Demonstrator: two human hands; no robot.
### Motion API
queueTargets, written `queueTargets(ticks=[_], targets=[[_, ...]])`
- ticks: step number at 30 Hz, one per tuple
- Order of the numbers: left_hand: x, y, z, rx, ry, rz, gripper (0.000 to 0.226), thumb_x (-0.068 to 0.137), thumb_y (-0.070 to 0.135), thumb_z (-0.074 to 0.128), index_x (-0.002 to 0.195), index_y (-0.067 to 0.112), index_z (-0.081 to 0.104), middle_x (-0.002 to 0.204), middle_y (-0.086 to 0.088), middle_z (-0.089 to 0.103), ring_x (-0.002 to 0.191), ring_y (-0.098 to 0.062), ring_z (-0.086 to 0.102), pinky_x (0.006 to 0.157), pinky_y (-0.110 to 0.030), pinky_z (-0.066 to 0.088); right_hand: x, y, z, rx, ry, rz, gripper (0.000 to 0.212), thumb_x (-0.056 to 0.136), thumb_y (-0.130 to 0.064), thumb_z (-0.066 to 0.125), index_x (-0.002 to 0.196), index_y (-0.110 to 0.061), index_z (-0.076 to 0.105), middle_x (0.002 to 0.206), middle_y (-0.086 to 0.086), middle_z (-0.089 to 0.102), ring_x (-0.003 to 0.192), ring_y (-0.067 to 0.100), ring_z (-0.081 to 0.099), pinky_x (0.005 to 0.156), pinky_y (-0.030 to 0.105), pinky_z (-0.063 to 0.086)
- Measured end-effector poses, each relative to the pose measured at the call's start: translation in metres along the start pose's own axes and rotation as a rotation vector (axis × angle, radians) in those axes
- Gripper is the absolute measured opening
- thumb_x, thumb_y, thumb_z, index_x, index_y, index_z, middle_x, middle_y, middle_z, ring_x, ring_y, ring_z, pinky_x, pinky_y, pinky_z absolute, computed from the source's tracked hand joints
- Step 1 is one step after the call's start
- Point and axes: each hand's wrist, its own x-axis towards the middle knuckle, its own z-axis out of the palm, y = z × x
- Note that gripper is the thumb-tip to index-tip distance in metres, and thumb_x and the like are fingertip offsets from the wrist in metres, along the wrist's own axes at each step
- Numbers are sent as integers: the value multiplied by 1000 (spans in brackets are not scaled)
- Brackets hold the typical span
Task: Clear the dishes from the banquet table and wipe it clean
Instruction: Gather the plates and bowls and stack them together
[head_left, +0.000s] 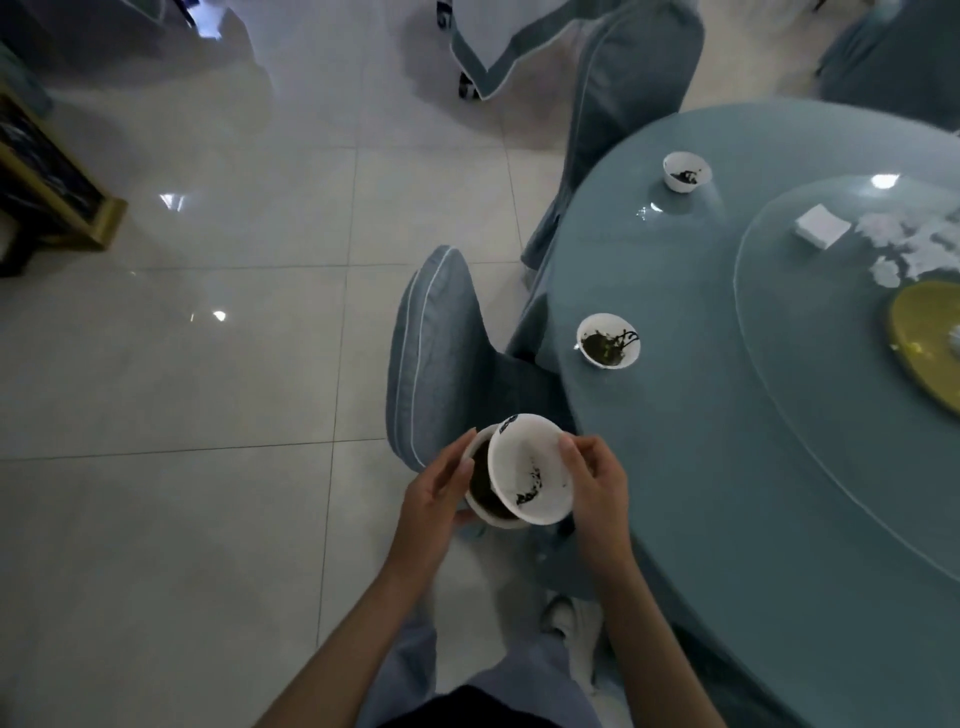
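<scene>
- Your left hand (436, 499) is curled round the left side of the lower bowl (483, 493), thumb lying along its rim. The bowl has dark wet leaves inside.
- Your right hand (592, 483) pinches the right rim of the upper bowl (524, 462). This white bowl is tipped on its side, mouth towards you, resting in the lower bowl, with a few dark scraps clinging inside.
- Both bowls sit at lower centre of the frame, off the edge of the table (727, 493) and above the near chair (436, 353).
- A dark mark shows on the upper bowl's top rim; it is too blurred to read.
- Two more white bowls stand on the blue table: the near bowl (608, 340) at centre right and the far bowl (685, 170) towards the upper right, each holding dark leaves.
- At the right edge, the glass turntable (810, 389) carries a yellow plate (924, 343), a folded white napkin (822, 227) and crumpled tissues (914, 239).
- A second covered chair (623, 104) stands against the table at top centre; your white shoe (571, 623) shows just beside the tablecloth below.
</scene>
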Motion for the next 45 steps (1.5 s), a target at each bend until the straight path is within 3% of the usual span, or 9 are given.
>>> queueTargets(ticks=[4, 10, 19, 27, 31, 34, 37, 40, 45], targets=[[10, 13, -31, -13, -25, -15, 32, 107, 27, 53, 137, 33, 65, 127, 19, 70, 119, -3, 65, 79, -30, 62, -7, -5, 41, -26, 24, -34, 12, 102, -24, 64, 94, -16, 68, 88, -3, 74, 83, 12, 68, 71, 23, 54], [27, 31, -41, -1, -189, -65, 40, 102, 57, 47, 138, 45, 62, 134, 15, 66, 122, -8, 63, 86, -34, 60, -6, -14, 53, -29, 155, -73, 10, 100, -23, 67, 95, -14, 69, 87, -1, 75, 82, 17, 71, 69, 22, 56], [82, 45, -11, 111, -340, -42, 41, 103, 30, 60, 143, 39, 58, 132, 16, 67, 121, -10, 65, 96, -46, 60, 39, -22, 35, 53, 268, -134, 5, 95, -11, 73, 99, -8, 74, 91, -1, 77, 84, 14, 74, 75, 22, 57], [152, 70, 27, 208, -249, -7, 37, 105, 33, 56, 140, 40, 59, 127, 21, 67, 116, -4, 64, 91, -40, 62, 123, -28, 27, 68, 201, -136, 11, 91, -17, 79, 101, -14, 79, 95, -3, 79, 91, 17, 75, 84, 33, 60], [176, 81, 45, 295, -242, 8, 36, 103, 36, 55, 138, 42, 59, 125, 21, 67, 114, -3, 65, 89, -37, 62, 156, -25, 18, 76, 148, -132, 17, 90, -18, 79, 107, -17, 77, 99, -3, 79, 95, 15, 75, 86, 30, 59], [192, 88, 48, 313, -225, 7, 36, 103, 34, 56, 137, 39, 61, 124, 20, 68, 113, -4, 66, 87, -39, 63, 181, -8, 7, 75, 148, -102, 21, 94, -23, 76, 115, -19, 74, 106, -4, 77, 102, 16, 73, 89, 35, 60], [206, 94, 48, 291, -188, -5, 36, 102, 29, 57, 137, 33, 62, 123, 20, 70, 113, -4, 66, 85, -39, 63, 206, 16, -7, -13, 314, -4, 15, 97, -24, 71, 112, -23, 71, 105, -9, 74, 102, 12, 70, 94, 44, 58], [217, 101, 43, 289, -167, -14, 36, 101, 29, 57, 136, 32, 63, 124, 19, 70, 115, -4, 65, 87, -40, 63, 228, 40, -26, -152, 441, 139, 32, 96, -22, 70, 128, -18, 63, 116, -2, 69, 104, 16, 67, 98, 48, 55], [230, 116, 19, 281, -116, -10, 37, 99, 31, 60, 136, 31, 66, 130, 16, 69, 119, -6, 65, 86, -39, 63, 255, 56, -32, -236, 389, 306, 56, 99, -25, 66, 148, -8, 45, 130, 13, 65, 120, 31, 62, 99, 40, 46]])
